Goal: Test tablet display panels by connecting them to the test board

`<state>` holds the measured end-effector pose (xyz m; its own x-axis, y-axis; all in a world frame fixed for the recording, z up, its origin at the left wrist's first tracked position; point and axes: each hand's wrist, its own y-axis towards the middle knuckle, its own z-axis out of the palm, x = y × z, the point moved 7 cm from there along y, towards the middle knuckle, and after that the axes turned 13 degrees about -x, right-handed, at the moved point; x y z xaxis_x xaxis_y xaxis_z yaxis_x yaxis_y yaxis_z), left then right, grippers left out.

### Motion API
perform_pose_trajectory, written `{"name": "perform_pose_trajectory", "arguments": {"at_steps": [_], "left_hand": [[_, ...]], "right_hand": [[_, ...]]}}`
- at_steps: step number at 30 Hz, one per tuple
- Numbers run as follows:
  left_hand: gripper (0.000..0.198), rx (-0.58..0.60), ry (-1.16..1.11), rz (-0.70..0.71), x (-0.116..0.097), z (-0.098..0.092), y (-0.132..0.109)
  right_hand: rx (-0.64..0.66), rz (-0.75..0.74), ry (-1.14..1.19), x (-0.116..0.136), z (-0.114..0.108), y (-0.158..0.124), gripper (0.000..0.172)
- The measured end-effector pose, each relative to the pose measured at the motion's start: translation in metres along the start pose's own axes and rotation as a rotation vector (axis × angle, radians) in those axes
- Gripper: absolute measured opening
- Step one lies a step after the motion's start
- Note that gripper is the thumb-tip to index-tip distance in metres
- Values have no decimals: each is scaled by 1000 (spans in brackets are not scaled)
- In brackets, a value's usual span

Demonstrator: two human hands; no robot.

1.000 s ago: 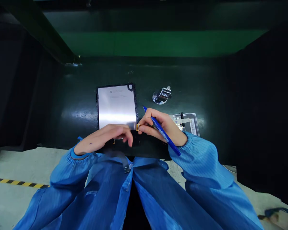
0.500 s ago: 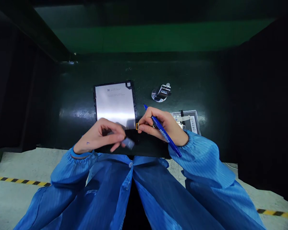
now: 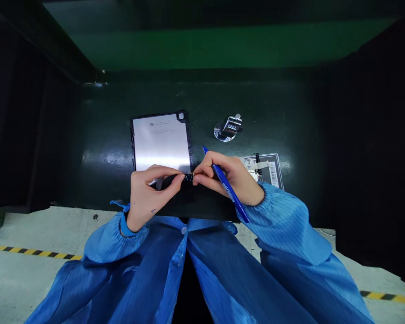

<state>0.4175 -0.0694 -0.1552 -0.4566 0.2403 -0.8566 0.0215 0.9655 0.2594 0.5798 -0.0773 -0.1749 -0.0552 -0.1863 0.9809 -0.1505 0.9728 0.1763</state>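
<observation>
"What does the left hand have?"

"The left hand point(image 3: 146, 193) is pinching a dark strip point(image 3: 188, 177) between thumb and forefinger, close to the end that points at the right hand. Part of the strip is hidden behind the fingers."

"And the right one?"

"The right hand point(image 3: 234, 177) is pinching too: its thumb and forefinger are pressed onto a tiny gold-edged piece point(image 3: 193, 176). They cover so much of it that I can't make out its shape."

"Do the two pieces touch?"

"They meet in the small gap between the two hands' fingertips. Whether they are joined, I can't tell."

"Anything else in the right hand?"

"A blue pen point(image 3: 227, 184), threaded slantwise through its fingers. One end sticks out ahead of the knuckles, the other reaches back to the cuff."

"What lies beyond the left hand?"

"A silver-backed panel point(image 3: 162, 144) in a black frame, flat on the dark worktop point(image 3: 101, 130). The left fingers hide part of its near side."

"And by the right wrist?"

"A circuit unit point(image 3: 273, 168), just beyond it and partly hidden, with a barcode label."

"Farther off?"

"A metal tally counter point(image 3: 231, 127) stands ahead of the right hand, apart from its fingers."
</observation>
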Motion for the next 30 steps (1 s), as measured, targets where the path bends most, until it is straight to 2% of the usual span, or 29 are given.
{"name": "perform_pose_trajectory", "arguments": {"at_steps": [8, 16, 21, 26, 30], "left_hand": [[12, -80, -18, -19, 3, -2, 0], [14, -70, -34, 0, -1, 2, -4], [12, 21, -160, -107, 6, 7, -5], [13, -52, -233, -184, 19, 2, -4], [14, -29, -267, -191, 22, 4, -6]], "right_hand": [[6, 2, -14, 2, 2, 0, 29], [9, -36, -40, 1, 3, 0, 28], [22, -57, -64, 0, 4, 0, 27], [30, -29, 12, 0, 4, -1, 30], [20, -30, 25, 0, 3, -1, 32]]}}
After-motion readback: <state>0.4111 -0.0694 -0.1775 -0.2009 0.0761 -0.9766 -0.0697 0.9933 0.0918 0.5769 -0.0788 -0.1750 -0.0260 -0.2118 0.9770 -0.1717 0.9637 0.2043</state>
